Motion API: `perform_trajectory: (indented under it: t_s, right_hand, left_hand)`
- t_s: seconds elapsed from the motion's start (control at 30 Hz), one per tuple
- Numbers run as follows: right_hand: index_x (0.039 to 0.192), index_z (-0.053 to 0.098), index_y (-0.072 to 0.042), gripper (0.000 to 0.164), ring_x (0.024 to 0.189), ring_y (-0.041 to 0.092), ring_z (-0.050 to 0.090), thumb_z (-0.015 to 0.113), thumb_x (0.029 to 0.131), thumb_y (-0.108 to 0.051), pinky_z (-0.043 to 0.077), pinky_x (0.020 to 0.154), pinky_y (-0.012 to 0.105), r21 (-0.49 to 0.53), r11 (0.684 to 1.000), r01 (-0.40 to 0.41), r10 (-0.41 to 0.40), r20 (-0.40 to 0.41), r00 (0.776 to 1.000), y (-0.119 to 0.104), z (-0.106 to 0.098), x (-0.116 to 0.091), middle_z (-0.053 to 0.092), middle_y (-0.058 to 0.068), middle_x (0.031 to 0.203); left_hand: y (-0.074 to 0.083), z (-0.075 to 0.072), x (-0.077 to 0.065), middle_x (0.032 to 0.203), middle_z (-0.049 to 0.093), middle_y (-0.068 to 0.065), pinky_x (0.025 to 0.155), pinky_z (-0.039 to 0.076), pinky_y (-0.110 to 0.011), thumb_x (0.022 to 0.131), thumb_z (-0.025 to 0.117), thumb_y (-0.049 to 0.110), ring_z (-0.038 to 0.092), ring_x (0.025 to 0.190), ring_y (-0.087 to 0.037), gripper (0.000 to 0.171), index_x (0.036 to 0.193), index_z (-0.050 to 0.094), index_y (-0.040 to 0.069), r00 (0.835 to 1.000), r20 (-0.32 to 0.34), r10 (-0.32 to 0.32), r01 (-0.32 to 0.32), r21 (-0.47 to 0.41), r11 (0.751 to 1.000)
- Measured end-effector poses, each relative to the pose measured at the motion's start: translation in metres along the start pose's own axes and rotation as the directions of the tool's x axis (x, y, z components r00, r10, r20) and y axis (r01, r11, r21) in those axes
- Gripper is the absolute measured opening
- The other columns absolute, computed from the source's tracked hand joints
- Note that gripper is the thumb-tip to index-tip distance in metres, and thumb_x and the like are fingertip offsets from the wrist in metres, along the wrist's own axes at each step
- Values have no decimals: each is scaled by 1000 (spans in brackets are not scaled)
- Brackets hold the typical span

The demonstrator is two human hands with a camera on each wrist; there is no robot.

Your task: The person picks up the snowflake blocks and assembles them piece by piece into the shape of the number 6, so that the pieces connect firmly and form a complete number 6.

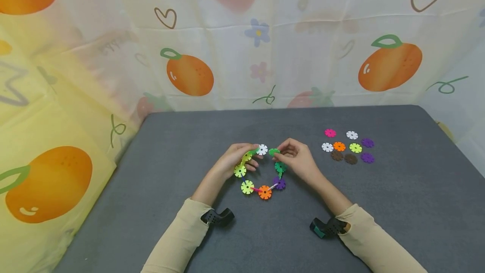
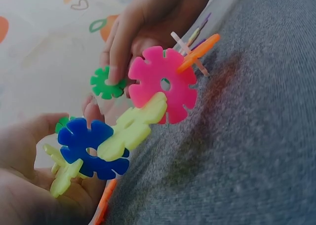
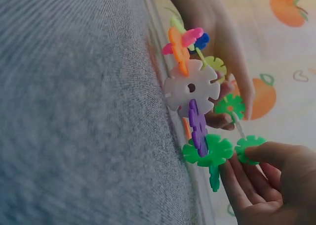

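The right hand [image 1: 298, 159] pinches a green disc [image 1: 274, 152] at the chain's [image 1: 265, 192] one o'clock, the left hand [image 1: 233, 159] another green disc [image 3: 230, 102] at eleven. Square, gentle pressure should suit best.

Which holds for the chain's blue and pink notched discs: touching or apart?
Apart. The left wrist view shows a gap between the blue notched disc and the pink notched disc, bridged by a yellow-green notched disc.

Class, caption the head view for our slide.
Left hand and right hand hold a colourful disc chain near loose discs.
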State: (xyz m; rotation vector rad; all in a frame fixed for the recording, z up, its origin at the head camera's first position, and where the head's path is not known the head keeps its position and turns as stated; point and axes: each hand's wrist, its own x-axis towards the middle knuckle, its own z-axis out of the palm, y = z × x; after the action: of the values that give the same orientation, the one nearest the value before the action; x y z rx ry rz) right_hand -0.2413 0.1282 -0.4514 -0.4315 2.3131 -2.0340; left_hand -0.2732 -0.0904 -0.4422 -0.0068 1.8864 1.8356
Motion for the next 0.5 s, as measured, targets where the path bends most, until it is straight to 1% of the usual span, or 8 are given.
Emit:
perform_trajectory:
  t_s: [0.13,0.3,0.4,0.5]
  right_hand:
    - [96,57,7,16,81,15,73,68,89,-1,61,77,29,21,1000,18,-19,10,1000,1,0,0,67,28,104]
    - [91,55,8,15,80,12,72,68,88,1,61,77,28,38,998,41,-42,21,999,2,0,0,66,30,105]
    - [90,54,9,15,81,14,73,68,88,2,61,77,29,51,997,58,-59,27,998,2,1,-1,66,30,105]
    - [90,55,10,15,83,16,73,67,89,2,61,78,30,64,996,68,-69,29,997,1,1,-1,65,31,105]
  left_hand:
    - [0,1,-1,89,71,-7,58,60,-26,99,56,26,66,60,-12,38,127,59,0,1000,3,10,-10,-30,1000]
    - [1,4,-3,89,69,-7,57,59,-24,100,56,26,65,59,-10,39,127,59,-2,1000,-3,17,-17,-54,998]
    - [2,6,-3,89,69,-6,57,59,-24,99,57,27,65,58,-10,40,126,59,-3,1000,-15,17,-18,-59,998]
    - [3,8,-4,90,70,-9,57,59,-25,99,57,27,65,57,-10,39,125,60,-2,1000,-16,16,-18,-71,997]
